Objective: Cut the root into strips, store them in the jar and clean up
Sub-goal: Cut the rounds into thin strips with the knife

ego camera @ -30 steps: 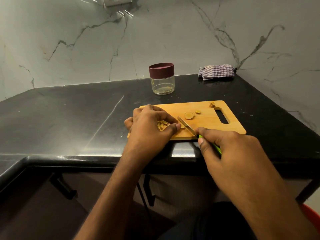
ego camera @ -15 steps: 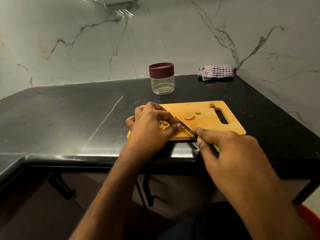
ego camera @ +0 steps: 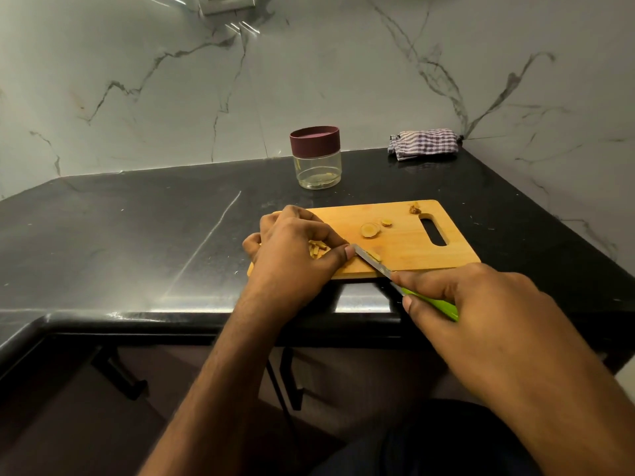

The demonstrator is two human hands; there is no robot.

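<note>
**No readable text in view**

No lettering, brand, number or sign can be read anywhere in the head view. The jar [ego camera: 316, 157] with its dark red lid bears no label that shows. The wooden cutting board [ego camera: 405, 235] is plain, with no stamp or mark. The knife [ego camera: 405, 286] shows a bare blade and a green handle without print. The checked cloth [ego camera: 423, 143] carries only its woven pattern. The marble wall [ego camera: 309, 73] shows veins only, and the plate [ego camera: 226, 2] at the top edge of the wall is cut off by the frame and shows no writing.
</note>
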